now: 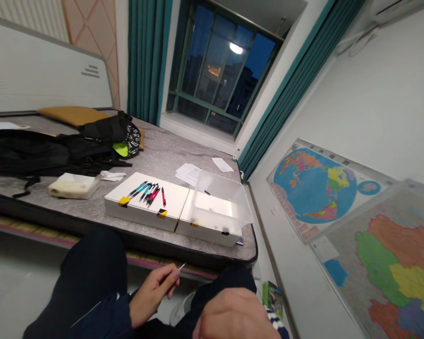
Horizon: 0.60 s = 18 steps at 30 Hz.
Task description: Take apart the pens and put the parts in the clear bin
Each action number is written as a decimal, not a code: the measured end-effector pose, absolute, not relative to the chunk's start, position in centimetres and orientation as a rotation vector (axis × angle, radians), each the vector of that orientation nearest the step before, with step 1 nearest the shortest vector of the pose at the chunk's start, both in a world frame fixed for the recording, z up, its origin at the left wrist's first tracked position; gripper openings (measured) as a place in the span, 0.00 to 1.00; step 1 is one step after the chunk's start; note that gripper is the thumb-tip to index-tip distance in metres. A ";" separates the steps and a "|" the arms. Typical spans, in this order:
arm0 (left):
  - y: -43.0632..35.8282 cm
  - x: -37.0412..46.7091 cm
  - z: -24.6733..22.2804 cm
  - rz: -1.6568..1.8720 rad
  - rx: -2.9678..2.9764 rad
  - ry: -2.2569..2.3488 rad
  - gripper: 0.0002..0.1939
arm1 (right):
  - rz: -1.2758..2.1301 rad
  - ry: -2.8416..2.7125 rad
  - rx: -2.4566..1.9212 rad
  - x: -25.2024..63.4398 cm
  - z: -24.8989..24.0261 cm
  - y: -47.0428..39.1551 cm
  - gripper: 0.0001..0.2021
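Observation:
Low in front of me, my left hand (155,293) is closed in a pinch around a thin pale stick (183,266), whose tip pokes out past the fingers; its kind is too small to make out. My right hand (235,315) is close to the camera over my right leg, curled like a fist, with its fingertips turned out of sight; whatever it may hold is hidden. Beyond both hands, several pens (150,192) in blue, black and red lie on a white box (116,194). A clear plastic bin (245,200) rests on a second white box (183,216), with a small dark piece (207,192) seen there.
On the grey mattress (155,141) are a tissue pack (74,185), a black backpack (49,150) and loose papers (188,173). Near the wall stands a small bottle (236,154). Maps (314,183) hang on the right wall. My knees come up to the mattress edge.

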<state>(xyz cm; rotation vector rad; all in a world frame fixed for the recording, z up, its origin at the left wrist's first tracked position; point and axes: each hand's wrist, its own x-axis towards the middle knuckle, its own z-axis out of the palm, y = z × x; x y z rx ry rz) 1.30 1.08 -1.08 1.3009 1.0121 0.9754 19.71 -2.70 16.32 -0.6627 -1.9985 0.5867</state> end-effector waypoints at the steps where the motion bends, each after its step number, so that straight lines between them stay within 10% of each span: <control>1: 1.1 1.4 -1.1 0.974 1.300 1.009 0.25 | 0.547 -1.998 -0.704 19.9 16.9 -1.9 0.06; 8: 0.9 1.4 -1.3 0.975 1.300 1.014 0.26 | 0.338 -1.498 -1.201 22.3 13.5 9.5 0.33; 13: 1.0 1.4 -1.6 1.001 1.286 0.984 0.23 | 0.659 -1.465 -1.317 22.1 5.9 6.5 0.17; 18: 0.8 2.1 -2.0 0.980 1.300 0.923 0.21 | 1.271 -1.487 -1.175 19.3 1.7 1.9 0.23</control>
